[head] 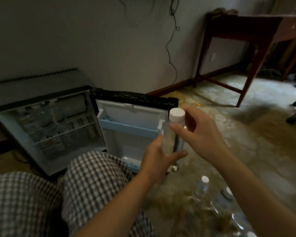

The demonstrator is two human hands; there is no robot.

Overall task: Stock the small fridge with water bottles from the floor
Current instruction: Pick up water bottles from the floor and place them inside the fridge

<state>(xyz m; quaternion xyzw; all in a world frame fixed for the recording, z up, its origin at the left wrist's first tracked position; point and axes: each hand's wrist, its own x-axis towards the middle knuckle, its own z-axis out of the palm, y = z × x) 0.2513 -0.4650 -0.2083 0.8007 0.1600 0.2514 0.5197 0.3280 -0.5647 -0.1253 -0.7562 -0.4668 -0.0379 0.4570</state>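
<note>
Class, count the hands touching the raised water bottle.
2. The left hand grips the bottle low down; the right hand pinches it just below its white cap.

dim room: grey wall [92, 40], patterned floor [246, 151], dark wooden table [237, 31] by the wall

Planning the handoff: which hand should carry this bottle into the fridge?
Probably left. The left hand holds the bottle by its body, on the fridge side; the right hand only pinches near the cap.
</note>
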